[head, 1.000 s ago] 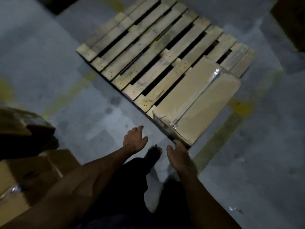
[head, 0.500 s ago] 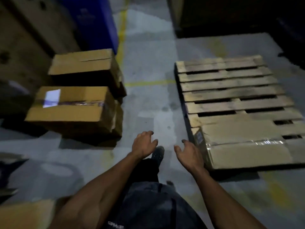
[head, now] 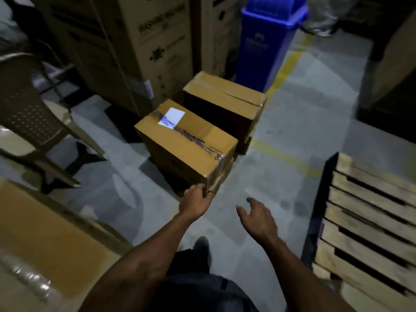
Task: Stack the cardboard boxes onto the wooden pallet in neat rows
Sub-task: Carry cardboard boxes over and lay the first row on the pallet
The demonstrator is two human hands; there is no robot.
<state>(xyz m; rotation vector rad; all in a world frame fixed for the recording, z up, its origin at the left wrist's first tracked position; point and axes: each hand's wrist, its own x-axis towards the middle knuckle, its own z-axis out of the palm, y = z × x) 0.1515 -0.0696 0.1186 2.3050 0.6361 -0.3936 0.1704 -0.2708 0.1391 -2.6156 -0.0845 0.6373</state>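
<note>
Cardboard box (head: 186,143) being reached for, on the floor left of the wooden pallet (head: 369,224).

It is sealed with tape, bears a white label (head: 172,117), and sits atop another carton, with a second box (head: 225,95) just behind. Left hand (head: 195,202) touches its near corner, fingers curled on the edge but not clamped; right hand (head: 258,218) hovers spread and empty, apart from the box. This looks like the pick-up step: next, the right hand must catch the far side before lifting toward the pallet.

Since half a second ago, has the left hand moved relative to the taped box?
Yes. The left hand has reached forward onto the near corner of the taped box.
</note>
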